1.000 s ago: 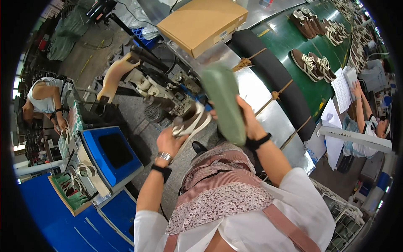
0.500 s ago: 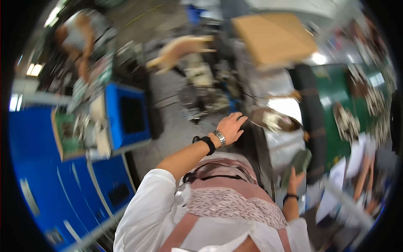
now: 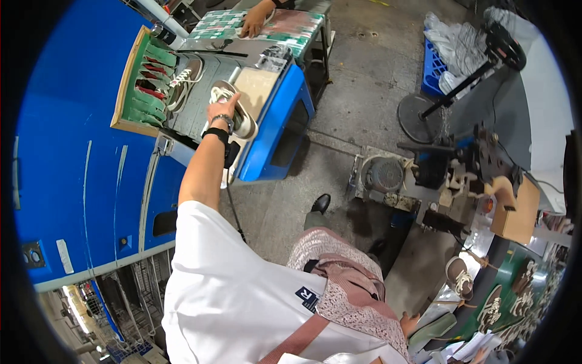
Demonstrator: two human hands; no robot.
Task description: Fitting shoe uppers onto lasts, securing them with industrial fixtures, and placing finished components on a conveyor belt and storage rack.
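My left hand (image 3: 223, 110) is closed around a taupe sneaker (image 3: 244, 121) with white laces, over a ledge at the mouth of a blue machine. A second brown sneaker (image 3: 185, 85) with pale laces stands on the grey slatted surface beside it, near the green strip curtain (image 3: 148, 91). Low at the right, my right hand (image 3: 408, 323) shows beside the apron, its fingertips apart and nothing seen between them. Right next to it is a flat grey-green pad-like piece (image 3: 435, 329); whether they touch I cannot tell.
A co-worker's hand (image 3: 257, 18) rests on a checkered table (image 3: 285, 29) at the top. To the right are a machine with a round motor (image 3: 385, 175), a stand with a round base (image 3: 419, 118), a blue crate (image 3: 432, 70) and a cardboard box (image 3: 518, 209). More sneakers (image 3: 459, 278) sit at lower right.
The view has swung left toward the blue machine. My left hand, empty and reaching forward before, now grips a sneaker there. My right hand stays by the grey-green piece.
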